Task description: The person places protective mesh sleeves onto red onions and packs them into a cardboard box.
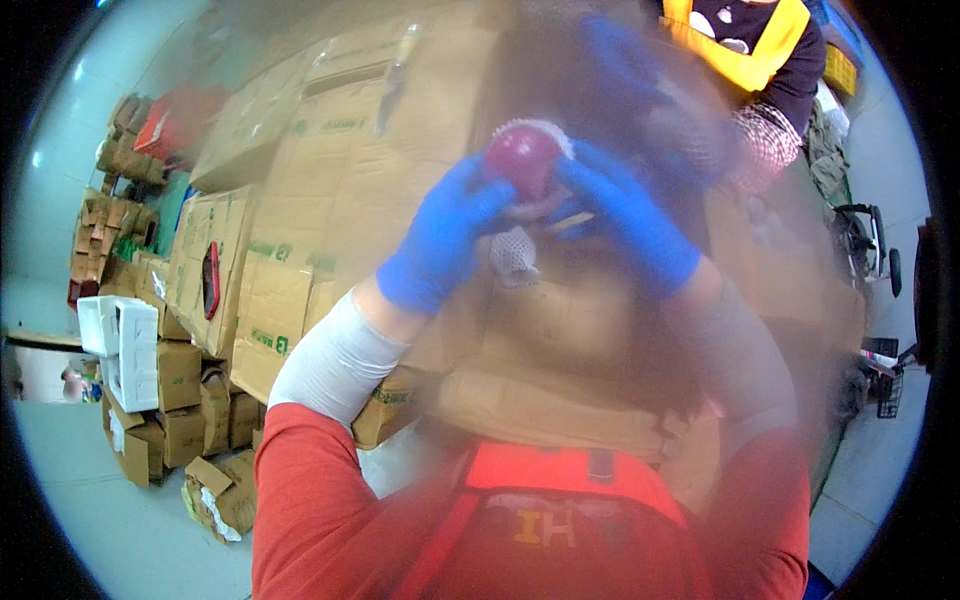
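Note:
A round, dark-red fruit (521, 161) sits partly inside a white foam net sleeve (559, 135), held up before me between my two blue-gloved hands. My left hand (450, 229) grips the fruit's left side, its thumb across the lower front. On the opposite side, the fingers of my right hand (630, 217) close around the fruit and the edge of its sleeve. Just below hangs or lies a second white foam net (514, 259); I cannot tell which. Blur over the right half of the view hides the fruit's exact kind and what lies beneath it.
Flattened cardboard (360, 172) covers the work surface. A red-cased phone (211, 281) lies at its left. White foam boxes (131, 352) and cardboard cartons (180, 375) stand on the left floor. Across from me is a co-worker in a yellow apron (739, 64), with a blurred blue-gloved hand (622, 52).

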Motion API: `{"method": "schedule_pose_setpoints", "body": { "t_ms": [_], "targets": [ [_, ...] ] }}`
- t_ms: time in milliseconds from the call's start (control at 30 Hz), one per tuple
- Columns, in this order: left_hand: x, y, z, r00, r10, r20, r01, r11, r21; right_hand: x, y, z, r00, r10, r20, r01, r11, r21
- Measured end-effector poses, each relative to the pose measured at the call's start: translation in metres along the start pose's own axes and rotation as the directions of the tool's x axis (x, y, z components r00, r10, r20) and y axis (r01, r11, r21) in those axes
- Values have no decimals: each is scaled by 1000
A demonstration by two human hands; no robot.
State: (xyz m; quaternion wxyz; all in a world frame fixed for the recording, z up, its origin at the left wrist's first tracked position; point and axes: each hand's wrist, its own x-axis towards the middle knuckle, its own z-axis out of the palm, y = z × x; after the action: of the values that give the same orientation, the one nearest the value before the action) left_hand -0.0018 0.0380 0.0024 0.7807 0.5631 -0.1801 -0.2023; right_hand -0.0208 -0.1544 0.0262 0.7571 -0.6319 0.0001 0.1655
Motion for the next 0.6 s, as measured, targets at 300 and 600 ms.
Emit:
{"method": "schedule_pose_setpoints", "body": {
  "t_ms": [300, 600],
  "targets": [
    [-6, -10, -2, 976, 187, 109, -198, 561, 804, 64, 81, -45, 792, 541, 285, -116, 590, -799],
    [-8, -10, -4, 981, 118, 157, -196, 660, 725, 132, 128, -144, 950, -90, -300, -297, 49, -954]
  ]
}}
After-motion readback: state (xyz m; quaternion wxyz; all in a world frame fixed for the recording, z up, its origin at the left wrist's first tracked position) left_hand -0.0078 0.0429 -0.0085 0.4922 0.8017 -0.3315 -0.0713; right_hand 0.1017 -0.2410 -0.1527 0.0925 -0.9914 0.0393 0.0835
